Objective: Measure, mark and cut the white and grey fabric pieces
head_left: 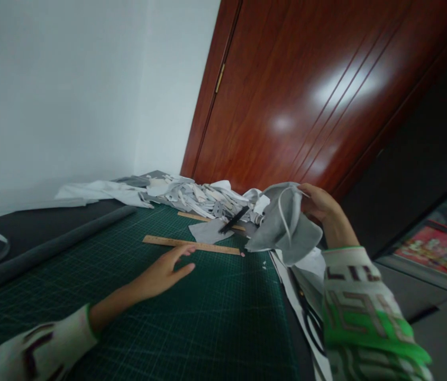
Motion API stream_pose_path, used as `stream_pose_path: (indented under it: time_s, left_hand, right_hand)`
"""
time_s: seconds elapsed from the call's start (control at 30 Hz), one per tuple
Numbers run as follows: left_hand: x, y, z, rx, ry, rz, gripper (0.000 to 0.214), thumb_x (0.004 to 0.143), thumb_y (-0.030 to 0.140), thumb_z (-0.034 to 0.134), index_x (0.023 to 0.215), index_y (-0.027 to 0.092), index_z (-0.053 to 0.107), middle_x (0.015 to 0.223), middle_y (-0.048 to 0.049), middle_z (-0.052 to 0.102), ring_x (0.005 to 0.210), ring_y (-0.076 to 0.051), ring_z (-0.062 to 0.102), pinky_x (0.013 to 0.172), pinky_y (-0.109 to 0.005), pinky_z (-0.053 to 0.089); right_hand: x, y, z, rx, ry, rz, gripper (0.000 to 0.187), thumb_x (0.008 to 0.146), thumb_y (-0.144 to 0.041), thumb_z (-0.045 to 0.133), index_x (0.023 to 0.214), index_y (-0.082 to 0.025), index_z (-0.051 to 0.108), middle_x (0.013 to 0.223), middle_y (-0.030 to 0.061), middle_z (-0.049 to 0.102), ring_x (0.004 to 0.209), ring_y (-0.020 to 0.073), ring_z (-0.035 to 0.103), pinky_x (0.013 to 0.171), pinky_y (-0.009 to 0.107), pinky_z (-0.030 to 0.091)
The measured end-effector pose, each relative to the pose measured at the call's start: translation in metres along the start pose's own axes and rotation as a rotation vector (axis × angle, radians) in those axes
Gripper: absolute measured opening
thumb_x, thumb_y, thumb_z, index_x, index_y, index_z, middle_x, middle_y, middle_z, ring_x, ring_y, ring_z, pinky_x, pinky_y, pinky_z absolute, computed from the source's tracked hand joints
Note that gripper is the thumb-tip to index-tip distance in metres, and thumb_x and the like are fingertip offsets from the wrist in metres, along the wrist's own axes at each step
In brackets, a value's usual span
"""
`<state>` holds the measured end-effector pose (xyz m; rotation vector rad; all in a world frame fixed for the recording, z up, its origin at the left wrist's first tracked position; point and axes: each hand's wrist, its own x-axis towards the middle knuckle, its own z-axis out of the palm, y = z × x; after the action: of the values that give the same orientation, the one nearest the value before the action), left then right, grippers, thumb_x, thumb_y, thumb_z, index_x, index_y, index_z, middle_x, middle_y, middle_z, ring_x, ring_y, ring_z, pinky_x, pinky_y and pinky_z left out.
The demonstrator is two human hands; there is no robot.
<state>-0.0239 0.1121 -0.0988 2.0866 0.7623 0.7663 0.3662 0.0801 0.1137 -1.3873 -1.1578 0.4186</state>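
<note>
My left hand (163, 271) lies flat on the green cutting mat (175, 317), fingers stretched out, with the fingertips touching a wooden ruler (191, 244). My right hand (318, 203) is raised above the mat's right edge and grips a piece of grey fabric (286, 225) with a white cord on it; the cloth hangs down from the fingers. Beyond the ruler, a small grey fabric piece (207, 231) lies on the mat with a black tool (233, 219) resting on it.
A heap of white and grey fabric scraps (183, 193) sits at the mat's far end, with a second ruler (197, 216) nearby. A grey fabric roll (52, 246) lies at the left. A brown wooden door (306, 90) stands behind. White cloth (298, 291) drapes over the table's right edge.
</note>
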Motion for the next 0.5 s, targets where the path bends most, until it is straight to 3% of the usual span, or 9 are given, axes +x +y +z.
stream_pose_path:
  time_s: [0.1,0.17,0.23,0.3,0.37,0.4,0.47,0.5]
  left_hand:
    - [0.014,0.025,0.023,0.047,-0.099,0.164,0.065,0.092,0.045,0.057,0.15,0.024,0.036,0.159,-0.0109,0.038,0.145,-0.028,0.036,0.12,-0.046,0.028]
    - [0.033,0.04,0.038,0.0,-0.131,0.228,0.087,0.087,0.049,0.066,0.157,0.024,0.021,0.166,-0.0119,0.023,0.151,-0.031,0.022,0.123,-0.049,0.018]
    - [0.055,0.052,0.054,-0.13,-0.113,0.245,0.113,0.076,0.055,0.076,0.16,0.022,0.008,0.168,-0.0148,0.008,0.152,-0.036,0.014,0.123,-0.054,0.016]
    - [0.078,0.059,0.068,-0.23,-0.064,0.22,0.128,0.068,0.053,0.083,0.16,0.018,0.001,0.167,-0.0195,0.003,0.151,-0.04,0.017,0.122,-0.055,0.019]
    - [0.097,0.064,0.077,-0.277,-0.043,0.206,0.121,0.072,0.045,0.081,0.16,0.015,0.004,0.165,-0.0233,0.017,0.146,-0.038,0.032,0.118,-0.053,0.029]
    - [0.104,0.066,0.08,-0.291,-0.045,0.207,0.108,0.076,0.04,0.077,0.159,0.014,0.013,0.16,-0.0224,0.03,0.139,-0.035,0.043,0.114,-0.05,0.037]
    - [0.115,0.068,0.081,-0.315,-0.056,0.214,0.066,0.083,0.029,0.068,0.144,0.014,0.047,0.135,-0.0132,0.062,0.119,-0.029,0.061,0.1,-0.041,0.049]
    - [0.119,0.069,0.079,-0.32,-0.053,0.216,0.043,0.085,0.026,0.063,0.126,0.014,0.063,0.115,-0.0066,0.072,0.108,-0.026,0.066,0.093,-0.037,0.051]
  right_hand:
    - [-0.014,-0.008,0.014,0.099,-0.054,0.064,0.008,0.067,-0.021,0.067,0.066,-0.02,0.059,0.062,-0.0012,0.063,0.059,0.0133,0.06,0.057,0.024,0.054]
    - [-0.023,-0.012,0.024,0.149,-0.078,0.072,0.01,0.067,-0.021,0.068,0.065,-0.021,0.058,0.061,-0.0028,0.061,0.059,0.0123,0.06,0.06,0.024,0.054]
    - [-0.032,-0.012,0.034,0.187,-0.092,0.071,0.012,0.067,-0.024,0.069,0.065,-0.021,0.057,0.06,-0.0046,0.059,0.059,0.011,0.059,0.062,0.023,0.054]
    - [-0.04,-0.01,0.042,0.21,-0.1,0.064,0.013,0.067,-0.027,0.07,0.066,-0.022,0.058,0.059,-0.0064,0.057,0.057,0.0098,0.057,0.062,0.023,0.054]
    - [-0.049,-0.006,0.047,0.22,-0.101,0.052,0.016,0.066,-0.029,0.072,0.066,-0.022,0.058,0.057,-0.008,0.054,0.056,0.0089,0.055,0.063,0.023,0.054]
    - [-0.053,-0.003,0.049,0.221,-0.099,0.046,0.019,0.066,-0.03,0.073,0.064,-0.022,0.056,0.057,-0.0086,0.053,0.055,0.0087,0.055,0.063,0.023,0.054]
    - [-0.059,0.0,0.048,0.219,-0.088,0.032,0.024,0.066,-0.032,0.074,0.062,-0.023,0.052,0.056,-0.0092,0.051,0.055,0.0085,0.054,0.064,0.023,0.053]
    - [-0.062,0.002,0.047,0.215,-0.08,0.023,0.026,0.066,-0.033,0.074,0.061,-0.023,0.051,0.056,-0.0094,0.051,0.055,0.0085,0.053,0.064,0.024,0.053]
